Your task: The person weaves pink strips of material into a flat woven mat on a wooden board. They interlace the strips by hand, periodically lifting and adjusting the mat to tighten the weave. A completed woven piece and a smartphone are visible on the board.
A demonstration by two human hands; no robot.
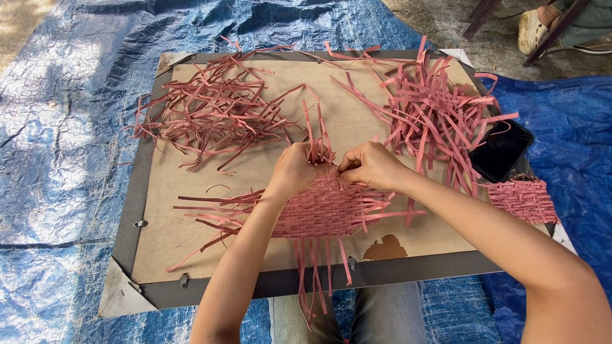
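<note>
Blue crinkled tarp [64,127], brown board [166,223] — both hands' fingers [347,167] pinching flat pink strips [319,150], woven mat [322,210]

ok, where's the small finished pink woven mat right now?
Head view, right side: the small finished pink woven mat lies at the brown board's right edge, just below the black rectangular tray.

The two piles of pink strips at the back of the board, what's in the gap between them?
In the head view, mostly bare brown board lies between the left pile and the right pile; a few upright strip ends stick up there.
</note>
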